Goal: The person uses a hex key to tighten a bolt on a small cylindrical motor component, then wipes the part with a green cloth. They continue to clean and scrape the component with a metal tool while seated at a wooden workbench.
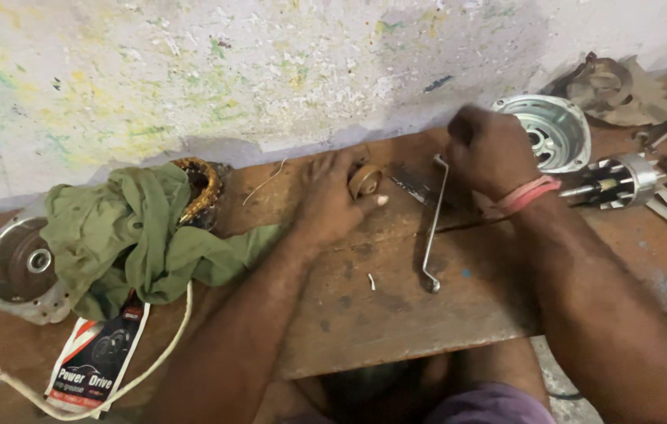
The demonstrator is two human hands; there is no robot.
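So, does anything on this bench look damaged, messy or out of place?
Yes. A green cloth lies crumpled over a copper winding, half hiding it. The wall behind is chipped and paint-spattered. Motor parts lie scattered: a metal housing and a rotor.

Cloth [141, 235] left on bench [396, 306], spanner [432, 228] centre, round housing [546, 132] right behind.

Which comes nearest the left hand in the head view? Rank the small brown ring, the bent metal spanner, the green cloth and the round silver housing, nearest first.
1. Small brown ring: at the left hand's fingers, touching.
2. Bent metal spanner: just to its right.
3. Green cloth: off to its left.
4. Round silver housing: far right, past the right hand.
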